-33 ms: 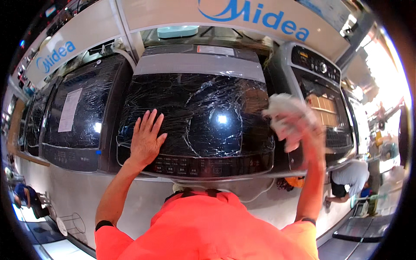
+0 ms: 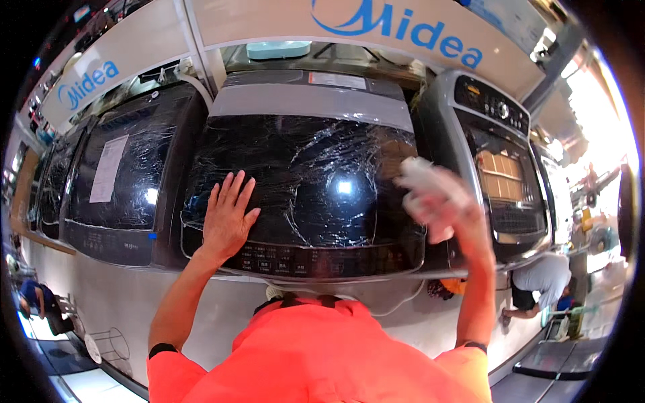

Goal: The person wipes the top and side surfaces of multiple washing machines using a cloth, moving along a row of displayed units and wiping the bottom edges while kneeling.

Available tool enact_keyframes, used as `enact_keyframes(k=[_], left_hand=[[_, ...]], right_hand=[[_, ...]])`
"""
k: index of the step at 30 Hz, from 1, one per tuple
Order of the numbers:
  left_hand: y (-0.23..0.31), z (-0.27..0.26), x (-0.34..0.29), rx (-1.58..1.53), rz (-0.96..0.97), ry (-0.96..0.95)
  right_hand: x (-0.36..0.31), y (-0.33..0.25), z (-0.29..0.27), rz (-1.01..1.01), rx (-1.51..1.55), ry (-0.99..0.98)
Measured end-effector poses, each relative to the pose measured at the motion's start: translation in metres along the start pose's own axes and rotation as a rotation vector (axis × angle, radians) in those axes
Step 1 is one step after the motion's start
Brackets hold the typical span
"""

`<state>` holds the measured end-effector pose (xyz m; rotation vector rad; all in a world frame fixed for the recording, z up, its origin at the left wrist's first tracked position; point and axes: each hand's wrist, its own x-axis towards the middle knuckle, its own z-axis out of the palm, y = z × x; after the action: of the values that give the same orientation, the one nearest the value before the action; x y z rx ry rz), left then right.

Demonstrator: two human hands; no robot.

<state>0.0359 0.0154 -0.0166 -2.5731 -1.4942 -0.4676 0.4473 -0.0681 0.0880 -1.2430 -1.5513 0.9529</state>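
A top-loading washing machine [image 2: 269, 148] stands in front of me, its dark lid covered in wrinkled clear plastic film. My left hand [image 2: 227, 216] lies flat on the left part of the lid, fingers stretched and a little spread, holding nothing. Over the lid's right edge is my right hand [image 2: 451, 213], smeared by motion and closed around a crumpled whitish cloth [image 2: 427, 177]. Whether the cloth touches the film I cannot tell. A control panel [image 2: 322, 260] with small keys runs along the machine's near edge.
Another film-wrapped washer [image 2: 124, 178] with a paper sheet stands close on the left. To the right is a grey machine [image 2: 494, 104] with a knob. A white sign board [image 2: 255, 20] spans the back. At lower right a person [image 2: 541, 282] bends over; another person [image 2: 44, 305] is far left.
My right hand and the cloth have moved left, from beside the right-hand machine to the lid's right edge. The left hand has stayed in place.
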Motion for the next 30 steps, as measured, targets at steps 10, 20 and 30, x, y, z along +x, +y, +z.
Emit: enact_keyframes(k=[10,20,30], left_hand=[[0.003,0.0,0.0,-0.113,-0.072,0.076],[-0.003,-0.003,-0.001,-0.217,-0.108,0.104],[-0.009,0.001,-0.003,-0.242,-0.106,0.085]], right_hand=[[0.058,0.078,0.074,-0.177,-1.103,-0.201],[0.267,0.117,0.11,0.014,-1.107,0.175],[0.377,0.08,0.344,-0.227,-0.955,0.174]])
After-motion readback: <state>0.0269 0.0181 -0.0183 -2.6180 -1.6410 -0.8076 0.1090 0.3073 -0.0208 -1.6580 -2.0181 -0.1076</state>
